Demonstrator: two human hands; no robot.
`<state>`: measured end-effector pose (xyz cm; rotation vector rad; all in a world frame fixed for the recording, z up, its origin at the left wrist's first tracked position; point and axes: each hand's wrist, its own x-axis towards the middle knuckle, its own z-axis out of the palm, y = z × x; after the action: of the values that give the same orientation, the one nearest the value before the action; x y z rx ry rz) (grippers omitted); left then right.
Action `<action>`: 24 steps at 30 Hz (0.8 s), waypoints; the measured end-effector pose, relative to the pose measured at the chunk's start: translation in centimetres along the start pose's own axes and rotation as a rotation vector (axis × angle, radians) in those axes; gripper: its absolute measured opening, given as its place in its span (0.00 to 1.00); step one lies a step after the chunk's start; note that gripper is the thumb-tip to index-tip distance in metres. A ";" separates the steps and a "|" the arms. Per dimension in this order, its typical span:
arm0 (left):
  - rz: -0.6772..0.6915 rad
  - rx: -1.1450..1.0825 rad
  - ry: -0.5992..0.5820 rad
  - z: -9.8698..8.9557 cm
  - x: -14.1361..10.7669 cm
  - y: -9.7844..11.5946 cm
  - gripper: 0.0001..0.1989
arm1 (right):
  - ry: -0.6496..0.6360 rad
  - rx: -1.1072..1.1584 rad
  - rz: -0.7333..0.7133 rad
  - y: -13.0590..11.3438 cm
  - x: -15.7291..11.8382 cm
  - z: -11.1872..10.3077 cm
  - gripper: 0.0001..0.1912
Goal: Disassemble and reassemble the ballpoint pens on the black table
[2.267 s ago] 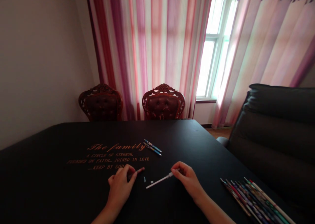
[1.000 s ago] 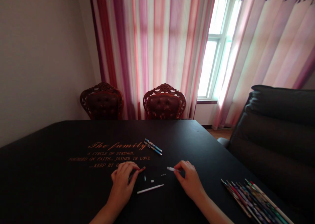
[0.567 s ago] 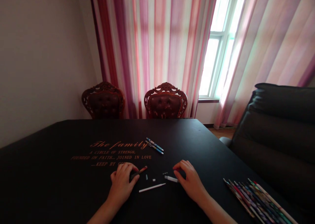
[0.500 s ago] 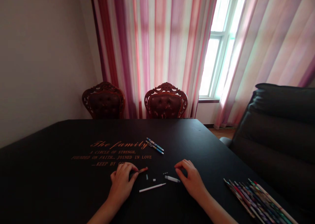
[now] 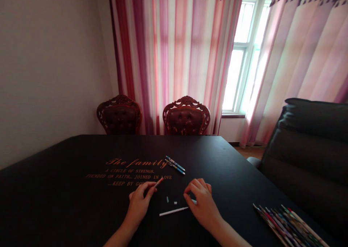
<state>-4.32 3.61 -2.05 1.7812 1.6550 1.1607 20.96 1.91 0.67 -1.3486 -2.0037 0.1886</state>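
Observation:
My left hand (image 5: 140,200) pinches a small slim reddish pen piece (image 5: 159,182), raised a little over the black table. My right hand (image 5: 202,201) is over the table to the right, its thumb and forefinger brought together; whatever lies between them is too small to make out. Partly under that hand is a white pen part (image 5: 194,201). A thin white stick (image 5: 173,212) lies between my hands, its right end close to my right hand. Beyond it are a tiny clear piece (image 5: 167,199) and a small white piece (image 5: 175,202).
Two blue patterned pens (image 5: 175,165) lie farther back on the black table (image 5: 201,149). A bundle of many pens (image 5: 289,227) is at the lower right. Two carved chairs (image 5: 186,116) stand behind the table, and a dark armchair (image 5: 312,160) is at the right.
My left hand has lifted the reddish piece, tilting it upward. My right hand has moved left over the white pen part and closed its fingertips. The camera view has shifted slightly.

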 end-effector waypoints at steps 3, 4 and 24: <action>0.016 -0.032 -0.002 -0.1 -0.1 0.1 0.14 | -0.058 -0.050 -0.031 -2.4 0.8 1.8 0.02; 0.026 -0.044 -0.004 -0.1 -0.1 0.0 0.14 | -0.074 -0.081 -0.035 -3.0 1.2 2.4 0.02; 0.146 0.085 -0.088 0.1 -1.2 1.9 0.11 | -0.083 0.295 -0.001 -3.3 6.3 0.0 0.03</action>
<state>-3.03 2.11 -0.92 2.0050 1.5674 1.0701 17.16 5.85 5.15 -1.1676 -1.9531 0.5264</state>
